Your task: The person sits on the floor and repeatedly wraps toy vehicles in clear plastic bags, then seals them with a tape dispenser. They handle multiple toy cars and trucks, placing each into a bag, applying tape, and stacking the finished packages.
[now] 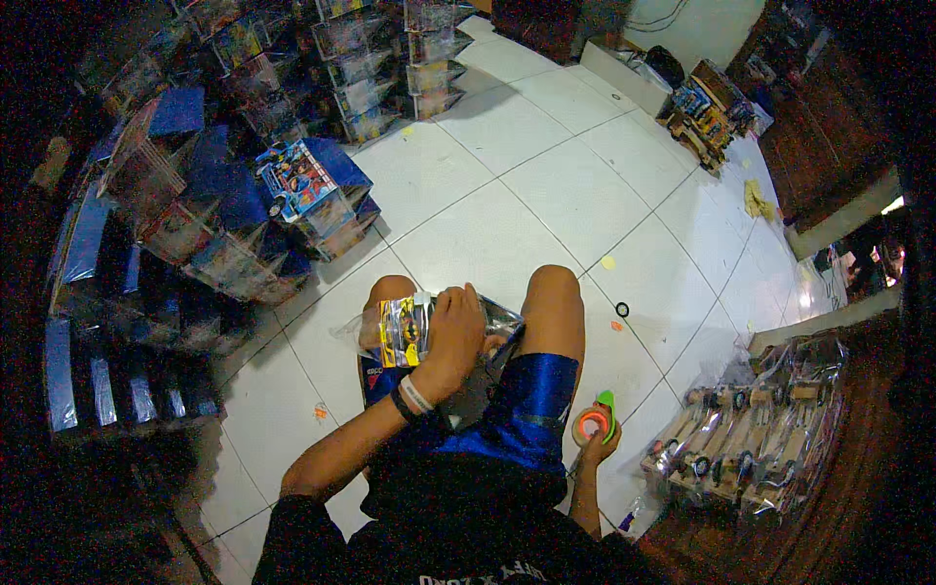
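A clear plastic package [404,330] with a yellow and black printed toy in it lies across my lap, between my knees. My left hand [456,327] lies over its top, fingers together and curled toward the far edge, holding it against my legs. Clear film sticks out at the package's left end. Off to the right, beside my thigh and above the floor, my right hand [602,448] is closed on a green tape dispenser [608,408] with an orange-cored roll of tape. The dispenser is apart from the package.
Stacked clear-wrapped boxes [210,244] fill the left, with a blue printed toy truck [297,180] on one. Wooden toy vehicles in plastic [751,439] stand at the right. More toys [707,112] sit far right. A small black ring [622,309] lies on the tiled floor [526,219].
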### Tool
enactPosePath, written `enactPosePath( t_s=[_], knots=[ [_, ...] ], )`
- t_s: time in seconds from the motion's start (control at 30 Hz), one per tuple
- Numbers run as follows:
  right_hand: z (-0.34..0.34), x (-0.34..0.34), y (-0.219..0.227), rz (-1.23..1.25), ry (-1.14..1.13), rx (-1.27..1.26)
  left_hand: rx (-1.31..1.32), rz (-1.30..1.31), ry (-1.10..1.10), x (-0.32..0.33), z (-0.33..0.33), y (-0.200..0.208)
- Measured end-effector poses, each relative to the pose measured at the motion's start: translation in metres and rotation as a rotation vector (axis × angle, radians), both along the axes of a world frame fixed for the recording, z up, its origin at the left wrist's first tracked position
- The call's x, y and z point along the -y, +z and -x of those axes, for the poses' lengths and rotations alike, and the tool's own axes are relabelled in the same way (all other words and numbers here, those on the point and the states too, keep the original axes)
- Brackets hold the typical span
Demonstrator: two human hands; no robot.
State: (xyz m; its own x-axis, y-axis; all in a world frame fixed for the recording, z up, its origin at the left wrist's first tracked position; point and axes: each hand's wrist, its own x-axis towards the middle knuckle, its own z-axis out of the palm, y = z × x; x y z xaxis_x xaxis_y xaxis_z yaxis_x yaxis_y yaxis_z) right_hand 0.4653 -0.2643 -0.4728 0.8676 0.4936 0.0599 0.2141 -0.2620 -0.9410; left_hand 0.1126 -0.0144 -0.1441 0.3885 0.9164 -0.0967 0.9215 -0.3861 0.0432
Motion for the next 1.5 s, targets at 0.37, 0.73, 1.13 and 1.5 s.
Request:
enactPosePath(
  t_s=[0.37,0.73,1.13,1.5],
  knots=[
    [0.044,0.004,0.056,0.714,-0.331,0.207,-0.003,0.027,-0.265,0.12,0.004,-0.018],
    [0.065,-0.111,0.182,0.005,0.325,0.125,0.757,0.193,-0.149,-0.005,0.139,0.023],
    [0.119,-0.231,0.329,-0.371,1.217,0.457,0.891,-0.175,-0.449,0.002,0.1,0.18],
    [0.119,-0.24,0.181,-0.287,1.311,-1.308,1.34,-0.171,-0.039,-0.064,0.12,0.218]
  ],
)
